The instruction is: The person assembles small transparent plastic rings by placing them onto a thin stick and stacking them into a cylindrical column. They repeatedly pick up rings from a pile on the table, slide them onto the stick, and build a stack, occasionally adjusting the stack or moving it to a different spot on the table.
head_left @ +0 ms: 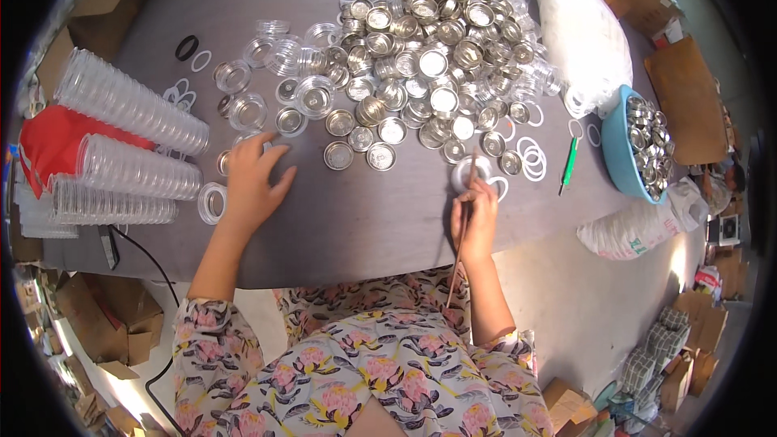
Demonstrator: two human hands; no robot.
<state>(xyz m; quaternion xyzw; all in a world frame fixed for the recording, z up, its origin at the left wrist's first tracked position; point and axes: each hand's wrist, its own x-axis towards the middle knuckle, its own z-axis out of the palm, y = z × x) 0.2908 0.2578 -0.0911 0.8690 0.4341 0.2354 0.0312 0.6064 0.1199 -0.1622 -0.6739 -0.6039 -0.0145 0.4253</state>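
Observation:
My left hand [257,178] reaches over the left part of the table, fingers apart, close to a small metal cap [223,163] and a clear round plastic lid [212,203]. Nothing shows in its grasp. At the table's front, my right hand [479,214] is closed around a thin brown stick [458,263], which slants from the fingers down toward my lap. Just beyond those fingers lies a clear round plastic piece [461,173] with a white rim. Shiny metal caps [339,155] lie in a row between my hands, in front of a large heap of metal caps [437,40].
Stacks of clear plastic cups [133,101] lie over a red cloth [48,142] at left. White rings [532,158], a green-handled tool [569,166] and a blue tub [619,142] of metal caps are at right. Behind them sits a white plastic bag [583,32].

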